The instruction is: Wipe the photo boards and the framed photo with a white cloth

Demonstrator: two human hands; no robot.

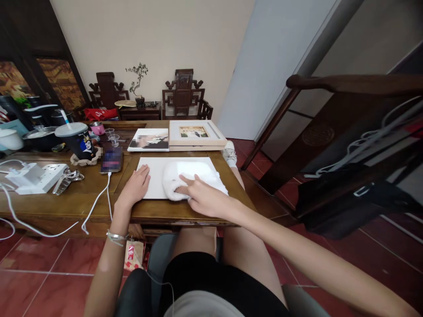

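A flat white panel [153,178] lies on the wooden table in front of me. My left hand [137,182] rests flat on its left edge, fingers stretched out, holding nothing. On the panel's right part is a fluffy white cloth [194,169], bunched and folded. My right hand [200,193] grips the cloth's near side, some fingers lying over it and others tucked at its fold. The cloth hides much of the panel's right half.
Behind the panel lie a photo print [148,140] and a framed picture [193,134]. To the left are a phone [111,160] on a white cable, a lidded cup [77,143], a power strip [46,176] and a clear crumpled wrapper [68,179]. The table's [238,193] right edge is close.
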